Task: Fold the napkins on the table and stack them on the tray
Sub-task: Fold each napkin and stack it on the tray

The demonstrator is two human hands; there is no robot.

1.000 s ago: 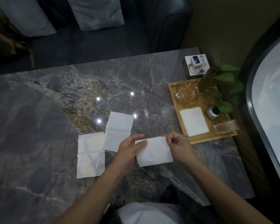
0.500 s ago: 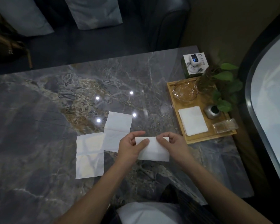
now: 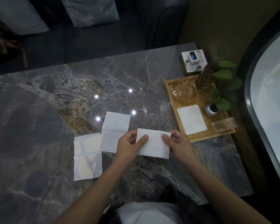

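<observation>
Both my hands hold one folded white napkin just above the marble table. My left hand pinches its left edge with the thumb on top, and my right hand pinches its right edge. Two unfolded white napkins lie flat to the left: one partly behind my left hand, the other nearer the table's front. A folded napkin lies on the wooden tray at the right.
The tray also carries a glass ashtray, a small silver pot and a clear plastic box. A white boxed device and a leafy plant stand behind it. Dark sofa cushions lie beyond the table's far edge.
The napkin in my hands got shorter as its lower part was folded up. My hands first drew close together, then spread back to the napkin's two side edges.
</observation>
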